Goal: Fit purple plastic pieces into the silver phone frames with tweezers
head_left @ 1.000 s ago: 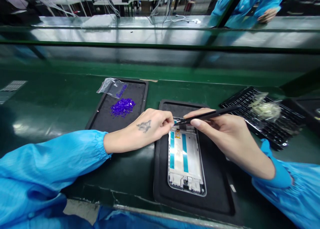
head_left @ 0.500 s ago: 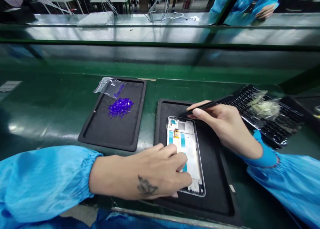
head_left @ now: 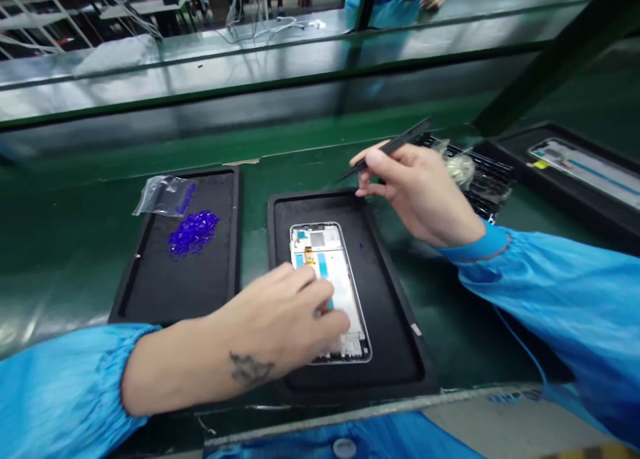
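Your left hand [head_left: 283,319] lies open on the near end of the silver-rimmed rectangular phone frame [head_left: 323,255], whose long axis runs far to near. Your right hand [head_left: 417,192], off to the right, pinches slim black tweezers [head_left: 387,149].

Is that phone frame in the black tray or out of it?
In it: the phone frame lies flat inside the rim of the black tray, with the left hand resting on it.

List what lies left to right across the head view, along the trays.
clear plastic bag, blue granules, phone frame, black slotted rack, second phone frame
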The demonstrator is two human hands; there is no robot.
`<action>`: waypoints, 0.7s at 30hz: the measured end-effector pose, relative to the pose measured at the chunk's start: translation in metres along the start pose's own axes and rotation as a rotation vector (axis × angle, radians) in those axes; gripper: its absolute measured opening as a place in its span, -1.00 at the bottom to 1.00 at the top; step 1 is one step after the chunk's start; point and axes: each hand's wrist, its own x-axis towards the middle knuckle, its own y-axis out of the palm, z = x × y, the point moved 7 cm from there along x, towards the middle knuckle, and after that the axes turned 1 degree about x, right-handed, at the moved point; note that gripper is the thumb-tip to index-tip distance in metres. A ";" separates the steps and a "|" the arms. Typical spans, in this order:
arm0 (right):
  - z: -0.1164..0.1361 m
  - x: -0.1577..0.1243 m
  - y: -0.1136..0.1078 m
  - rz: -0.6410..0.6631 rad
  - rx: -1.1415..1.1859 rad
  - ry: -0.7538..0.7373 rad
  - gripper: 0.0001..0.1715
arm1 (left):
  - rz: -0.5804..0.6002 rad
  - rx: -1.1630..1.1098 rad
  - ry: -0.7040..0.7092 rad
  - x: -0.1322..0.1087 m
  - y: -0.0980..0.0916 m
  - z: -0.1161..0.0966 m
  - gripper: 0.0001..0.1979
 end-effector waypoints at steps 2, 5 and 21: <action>0.006 0.001 -0.011 -0.047 -0.007 -0.037 -0.84 | -0.037 0.051 -0.048 0.015 -0.006 0.016 -0.90; 0.009 0.001 -0.019 -0.081 -0.035 -0.070 -0.83 | -0.040 0.034 -0.097 0.044 -0.006 0.042 -0.85; 0.008 0.002 -0.020 -0.069 0.041 -0.076 -0.83 | -0.093 -0.577 -0.106 0.077 -0.007 0.071 -0.87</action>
